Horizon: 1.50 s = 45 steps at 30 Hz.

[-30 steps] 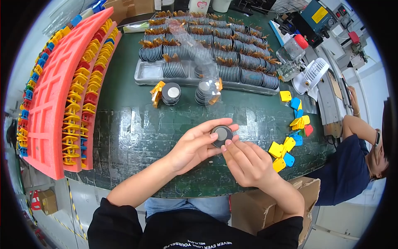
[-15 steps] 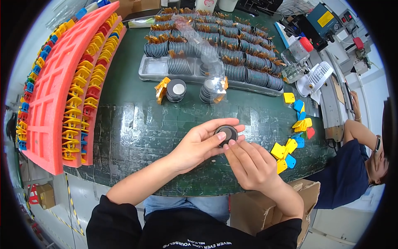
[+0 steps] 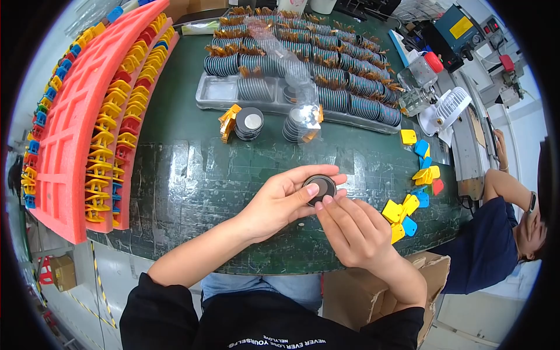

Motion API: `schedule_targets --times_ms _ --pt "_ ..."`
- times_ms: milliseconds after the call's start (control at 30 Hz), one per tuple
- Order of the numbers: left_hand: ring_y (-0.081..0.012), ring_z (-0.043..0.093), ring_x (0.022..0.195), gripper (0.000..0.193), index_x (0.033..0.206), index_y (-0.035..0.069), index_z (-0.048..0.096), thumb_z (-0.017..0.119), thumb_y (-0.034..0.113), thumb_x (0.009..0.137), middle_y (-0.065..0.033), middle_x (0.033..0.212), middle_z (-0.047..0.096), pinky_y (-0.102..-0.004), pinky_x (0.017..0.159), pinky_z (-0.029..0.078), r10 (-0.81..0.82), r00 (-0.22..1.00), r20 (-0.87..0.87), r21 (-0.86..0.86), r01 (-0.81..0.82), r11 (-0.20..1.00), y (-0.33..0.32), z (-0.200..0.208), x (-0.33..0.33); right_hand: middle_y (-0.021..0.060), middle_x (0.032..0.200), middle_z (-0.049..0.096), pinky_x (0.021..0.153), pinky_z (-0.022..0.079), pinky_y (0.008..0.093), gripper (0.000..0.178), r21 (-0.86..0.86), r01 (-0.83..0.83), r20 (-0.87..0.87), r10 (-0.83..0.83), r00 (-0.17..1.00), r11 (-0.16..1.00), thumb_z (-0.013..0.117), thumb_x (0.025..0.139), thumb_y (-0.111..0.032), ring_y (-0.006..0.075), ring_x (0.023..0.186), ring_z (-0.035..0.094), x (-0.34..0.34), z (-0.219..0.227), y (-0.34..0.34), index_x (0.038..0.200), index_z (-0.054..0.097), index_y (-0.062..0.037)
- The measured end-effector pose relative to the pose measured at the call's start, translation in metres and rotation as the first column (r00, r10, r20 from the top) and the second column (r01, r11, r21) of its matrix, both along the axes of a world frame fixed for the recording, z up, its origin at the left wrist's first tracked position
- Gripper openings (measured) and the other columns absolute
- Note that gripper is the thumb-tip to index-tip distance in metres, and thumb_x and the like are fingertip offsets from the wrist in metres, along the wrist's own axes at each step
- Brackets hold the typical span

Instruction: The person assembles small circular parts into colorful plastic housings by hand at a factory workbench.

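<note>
A round dark disc (image 3: 320, 188) with a paler centre is held above the green table (image 3: 192, 216). My left hand (image 3: 286, 198) grips it, thumb across its face and fingers round the far edge. The fingertips of my right hand (image 3: 357, 232) are pinched together at its near edge; whether something small is between them I cannot tell. Beyond my hands stand two short stacks of similar discs, a left stack (image 3: 249, 123) with orange flexible strips and a right stack (image 3: 294, 124) partly under clear plastic film (image 3: 280, 55).
A clear plastic tray (image 3: 213, 105) holds rows of discs at the back. Pink foam racks (image 3: 70, 134) with coloured clips stand left. Yellow, blue and red plastic tags (image 3: 402, 213) lie right, near a white fan (image 3: 446, 111). A cardboard box (image 3: 356, 294) and a seated person (image 3: 484, 245) are at right.
Both hands keep almost the same grip on the disc. The whole view has shifted very slightly; nothing has been put down or picked up.
</note>
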<state>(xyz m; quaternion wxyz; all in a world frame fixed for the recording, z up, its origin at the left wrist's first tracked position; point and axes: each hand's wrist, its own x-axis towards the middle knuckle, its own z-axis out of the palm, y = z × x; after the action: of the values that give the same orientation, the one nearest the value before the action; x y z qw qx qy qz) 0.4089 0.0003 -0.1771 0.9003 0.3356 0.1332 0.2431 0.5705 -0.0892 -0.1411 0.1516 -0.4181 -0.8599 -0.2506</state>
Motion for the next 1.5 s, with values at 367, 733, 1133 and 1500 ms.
schedule_targets --times_ms 367,733,1133,1500 --pt "-0.0289 0.049 0.124 0.043 0.136 -0.002 0.036 0.045 0.013 0.098 -0.0186 0.136 0.046 -0.0399 0.103 0.042 0.001 1.0 0.019 0.002 -0.001 1.0 0.001 0.0 -0.001 0.0103 0.095 0.066 0.073 0.053 0.0304 0.016 -0.013 -0.004 -0.026 0.004 1.0 1.0 0.062 0.076 -0.008 0.021 0.088 0.064 0.0 0.0 0.001 0.089 0.069 -0.0013" --pt "-0.0253 0.045 0.126 0.041 0.135 -0.002 0.04 0.047 0.013 0.097 -0.0202 0.138 0.044 -0.0381 0.105 0.037 0.14 0.989 0.054 0.072 -0.144 0.987 -0.009 -0.006 0.004 0.007 0.093 0.057 0.073 0.049 0.0264 0.035 -0.596 -0.141 -0.777 -0.524 0.348 0.79 0.077 0.076 -0.009 0.0141 0.082 0.059 0.008 -0.019 0.005 0.1 0.052 -0.0033" --pt "-0.0266 0.046 0.125 0.043 0.136 -0.005 0.035 0.044 0.012 0.098 -0.023 0.135 0.046 -0.0369 0.106 0.035 0.223 0.971 -0.082 0.329 -0.185 0.926 -0.018 -0.008 0.014 0.0055 0.09 0.063 0.079 0.051 0.0252 0.016 -0.496 -0.653 -0.622 -0.758 -0.194 0.573 0.067 0.085 -0.005 0.011 0.085 0.062 0.017 -0.045 0.006 0.093 0.054 -0.0011" --pt "-0.0237 0.053 0.117 0.042 0.134 -0.003 0.04 0.048 0.018 0.098 -0.0182 0.132 0.05 -0.0327 0.096 0.045 0.331 0.935 -0.125 0.339 -0.274 0.9 -0.03 -0.021 0.014 0.0069 0.064 0.058 0.048 0.045 0.0244 0.018 -0.468 -0.544 -0.773 -0.621 -0.129 0.696 0.068 0.075 -0.004 0.0117 0.055 0.058 0.013 -0.052 0.011 0.074 0.05 -0.0015"
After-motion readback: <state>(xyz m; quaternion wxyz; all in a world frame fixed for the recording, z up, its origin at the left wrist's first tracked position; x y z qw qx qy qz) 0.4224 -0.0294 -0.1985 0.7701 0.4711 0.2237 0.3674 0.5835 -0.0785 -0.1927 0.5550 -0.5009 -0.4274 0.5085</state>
